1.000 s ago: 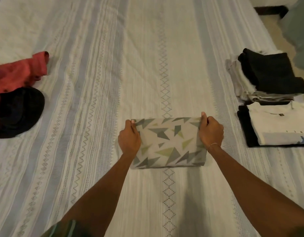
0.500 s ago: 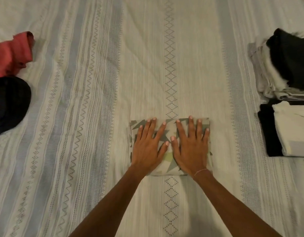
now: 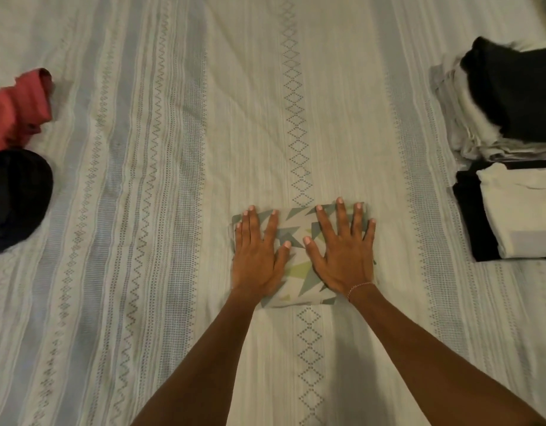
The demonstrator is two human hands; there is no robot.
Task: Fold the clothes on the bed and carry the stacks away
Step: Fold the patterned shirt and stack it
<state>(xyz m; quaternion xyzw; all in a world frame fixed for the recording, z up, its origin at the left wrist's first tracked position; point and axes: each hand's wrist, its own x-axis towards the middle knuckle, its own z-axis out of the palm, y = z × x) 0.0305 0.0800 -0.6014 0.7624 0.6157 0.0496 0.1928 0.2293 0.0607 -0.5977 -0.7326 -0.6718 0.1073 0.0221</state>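
left hand (image 3: 255, 256) and right hand (image 3: 342, 256) flat, fingers spread, pressing folded patterned cloth (image 3: 298, 265)

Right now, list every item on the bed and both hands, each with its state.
Patterned garment: folded into a small rectangle, pressed flat.
Left hand: open, palm down on the garment.
Right hand: open, palm down on the garment.
Red garment: unfolded, crumpled.
Black garment: unfolded, in a heap.
Far stack: folded, black piece on top.
Near stack: folded, white piece on top.
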